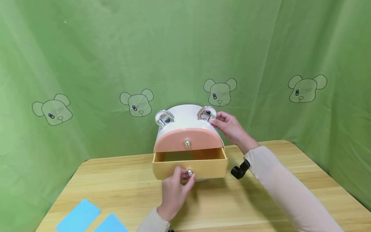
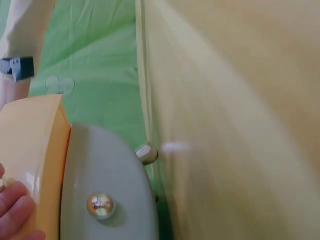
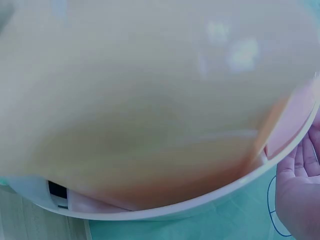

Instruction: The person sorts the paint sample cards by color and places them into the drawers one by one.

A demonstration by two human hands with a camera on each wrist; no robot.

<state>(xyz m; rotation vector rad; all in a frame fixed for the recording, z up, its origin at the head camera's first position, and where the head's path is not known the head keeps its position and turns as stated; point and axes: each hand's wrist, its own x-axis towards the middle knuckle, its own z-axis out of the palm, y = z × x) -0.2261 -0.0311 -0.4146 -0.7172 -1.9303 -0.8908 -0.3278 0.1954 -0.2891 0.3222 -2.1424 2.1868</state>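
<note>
The white box [image 1: 185, 116] has a smooth pink drawer [image 1: 172, 142] above a yellow drawer [image 1: 210, 168] that sticks out. The left hand [image 1: 175, 190] pinches the yellow drawer's round, shiny knob [image 1: 189, 172]. The right hand [image 1: 232, 128] pinches a shiny ring [image 1: 206, 113] on top. The box sits on the wooden table [image 1: 127, 180], facing the person. The yellow drawer's long way runs side to side.
</note>
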